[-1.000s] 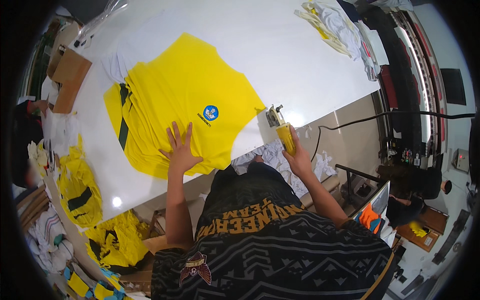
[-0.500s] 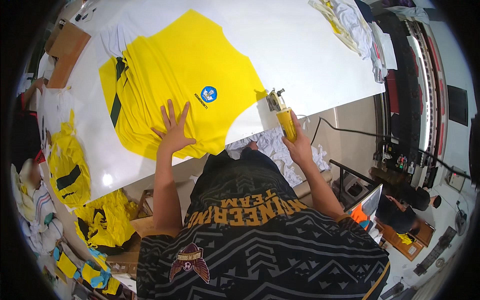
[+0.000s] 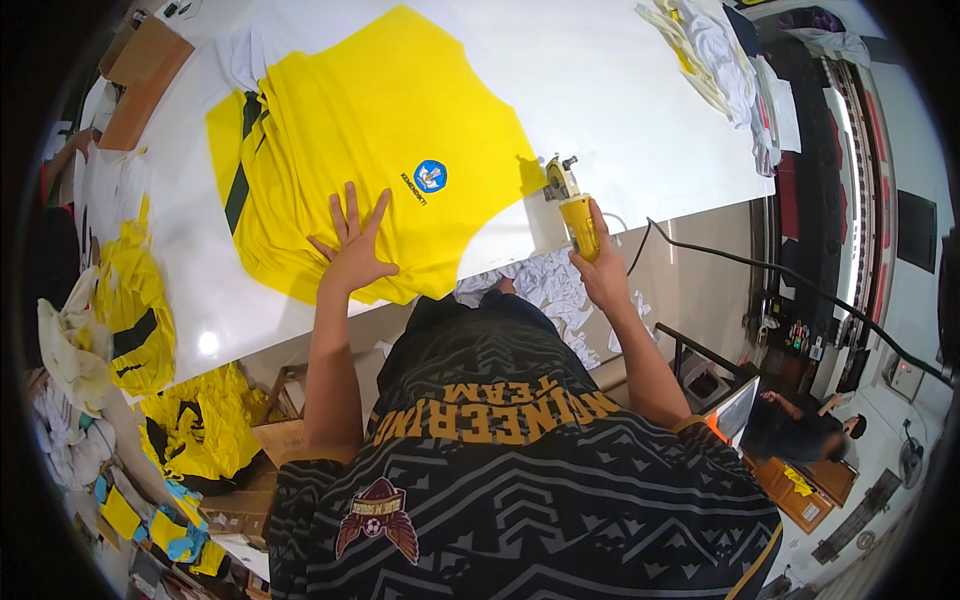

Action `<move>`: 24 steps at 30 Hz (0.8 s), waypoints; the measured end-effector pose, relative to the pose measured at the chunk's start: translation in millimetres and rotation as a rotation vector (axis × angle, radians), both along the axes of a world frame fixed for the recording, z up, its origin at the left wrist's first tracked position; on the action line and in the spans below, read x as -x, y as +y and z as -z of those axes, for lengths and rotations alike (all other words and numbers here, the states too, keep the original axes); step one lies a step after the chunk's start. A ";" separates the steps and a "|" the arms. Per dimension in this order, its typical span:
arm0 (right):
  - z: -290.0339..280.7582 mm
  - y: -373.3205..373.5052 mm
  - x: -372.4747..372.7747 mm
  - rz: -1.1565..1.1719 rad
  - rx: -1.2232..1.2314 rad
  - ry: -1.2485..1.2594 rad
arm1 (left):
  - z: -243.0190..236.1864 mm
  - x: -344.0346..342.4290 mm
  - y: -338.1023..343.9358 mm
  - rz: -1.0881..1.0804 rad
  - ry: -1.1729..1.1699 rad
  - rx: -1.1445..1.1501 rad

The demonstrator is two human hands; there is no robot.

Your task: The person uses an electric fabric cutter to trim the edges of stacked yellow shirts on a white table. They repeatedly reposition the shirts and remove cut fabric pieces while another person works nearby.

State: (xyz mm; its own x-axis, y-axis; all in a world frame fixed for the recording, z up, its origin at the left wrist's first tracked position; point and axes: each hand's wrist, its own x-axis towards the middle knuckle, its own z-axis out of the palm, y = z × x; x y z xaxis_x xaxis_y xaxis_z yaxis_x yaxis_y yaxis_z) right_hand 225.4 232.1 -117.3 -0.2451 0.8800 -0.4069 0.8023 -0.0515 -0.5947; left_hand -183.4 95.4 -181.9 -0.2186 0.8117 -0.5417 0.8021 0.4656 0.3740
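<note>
Yellow cloth (image 3: 420, 110) is lying beneath your left hand (image 3: 357, 255), fingers spread wide — your right hand (image 3: 604, 268) is gripping the cutter (image 3: 577, 222), its long axis pointing away, just beside the cloth's right corner.

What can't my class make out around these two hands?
Head view: palm of the left hand, hidden by the hand's back.
Head view: white table under the yellow garment, covered by cloth.
Head view: finest parts of the yellow power tool, too small.
Head view: black cable beyond the dark right rim, cut off.
</note>
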 end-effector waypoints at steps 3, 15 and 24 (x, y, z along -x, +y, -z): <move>-2.7 4.8 8.3 -0.035 -0.059 0.062 | 0.8 -0.4 -0.3 0.002 0.003 -0.003; -1.9 43.8 42.5 -0.051 -0.047 0.003 | -1.8 -1.4 1.3 0.000 -0.008 0.001; -8.9 75.7 79.1 -0.040 -0.009 -0.001 | 1.1 -1.4 -1.6 -0.017 -0.031 -0.036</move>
State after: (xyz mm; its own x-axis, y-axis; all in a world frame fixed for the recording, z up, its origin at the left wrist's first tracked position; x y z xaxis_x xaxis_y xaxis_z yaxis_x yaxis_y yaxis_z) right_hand 146.4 307.8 -108.5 -0.2802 0.8728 -0.3996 0.8043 -0.0138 -0.5941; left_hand -182.0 93.8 -183.0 -0.2164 0.8270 -0.5189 0.7817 0.4652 0.4154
